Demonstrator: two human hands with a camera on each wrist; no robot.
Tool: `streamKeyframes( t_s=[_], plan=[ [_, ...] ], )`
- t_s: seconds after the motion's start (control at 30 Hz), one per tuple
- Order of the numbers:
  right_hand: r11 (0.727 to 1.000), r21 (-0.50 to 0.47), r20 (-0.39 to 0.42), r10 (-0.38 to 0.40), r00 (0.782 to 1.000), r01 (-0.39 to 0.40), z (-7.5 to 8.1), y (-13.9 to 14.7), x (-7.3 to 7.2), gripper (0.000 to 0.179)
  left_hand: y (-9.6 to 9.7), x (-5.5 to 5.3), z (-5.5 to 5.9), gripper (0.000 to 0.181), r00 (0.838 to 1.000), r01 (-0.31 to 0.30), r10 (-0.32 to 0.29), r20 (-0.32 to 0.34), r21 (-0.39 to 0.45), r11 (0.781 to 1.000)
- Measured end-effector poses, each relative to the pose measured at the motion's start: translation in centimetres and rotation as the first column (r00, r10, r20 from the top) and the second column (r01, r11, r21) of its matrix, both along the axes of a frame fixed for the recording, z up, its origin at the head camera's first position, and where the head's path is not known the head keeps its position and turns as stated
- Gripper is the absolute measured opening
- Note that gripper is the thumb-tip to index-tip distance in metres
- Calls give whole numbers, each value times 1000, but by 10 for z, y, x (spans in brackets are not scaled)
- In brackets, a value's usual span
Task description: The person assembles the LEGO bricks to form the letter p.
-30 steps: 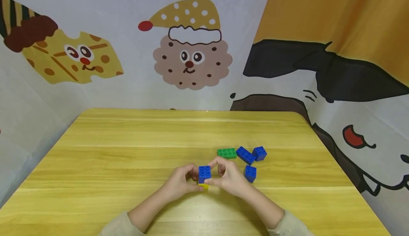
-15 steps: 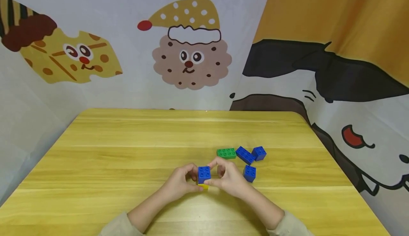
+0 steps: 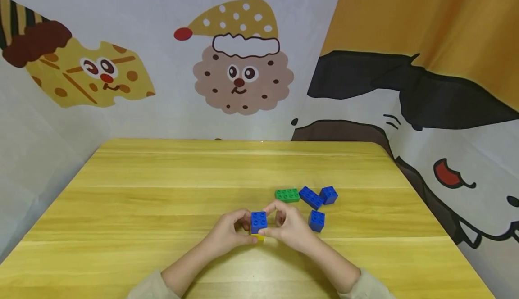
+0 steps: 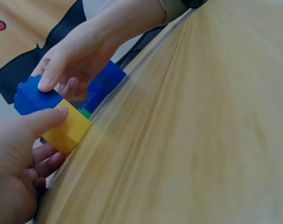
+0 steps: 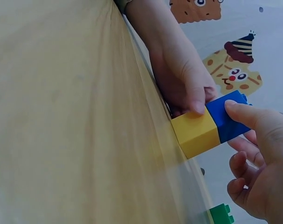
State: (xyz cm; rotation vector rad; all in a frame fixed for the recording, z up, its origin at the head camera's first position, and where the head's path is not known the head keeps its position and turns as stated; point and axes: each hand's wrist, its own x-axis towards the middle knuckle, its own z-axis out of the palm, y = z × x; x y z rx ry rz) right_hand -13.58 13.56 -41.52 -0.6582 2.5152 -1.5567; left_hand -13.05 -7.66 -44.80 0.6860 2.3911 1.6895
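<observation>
A blue brick [image 3: 258, 222] with studs on top sits on a yellow brick [image 4: 72, 127], the two stacked flush on the table. My left hand [image 3: 231, 232] pinches the yellow brick between thumb and fingers from the left. From the right, my right hand [image 3: 291, 228] grips the blue brick, its thumb at the near face and its forefinger at the far side. In the head view the blue brick hides most of the yellow one. Both wrist views show the pair side on, with one thumb on each brick.
To the right of my hands lie a green brick [image 3: 287, 195], a long blue brick [image 3: 311, 197] and two square blue bricks, one farther back [image 3: 329, 195] and one nearer [image 3: 316, 220]. The wooden table [image 3: 162, 168] ends at a cartoon-printed curtain [image 3: 134, 123].
Both hands keep their hold on the stacked bricks with no clear movement. The head view has only shifted very slightly.
</observation>
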Motion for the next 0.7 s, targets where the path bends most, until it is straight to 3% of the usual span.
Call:
streamKeyframes(
  t_s=[0.27, 0.7],
  plan=[
    [1000, 5, 13, -11, 1000, 11, 2, 0, 2, 37, 1, 4, 6, 31, 1000, 1, -2, 17, 47, 999],
    [996, 40, 7, 77, 997, -78, 7, 11, -3, 36, 0, 1, 3, 29, 1000, 7, -7, 10, 54, 999]
  ],
)
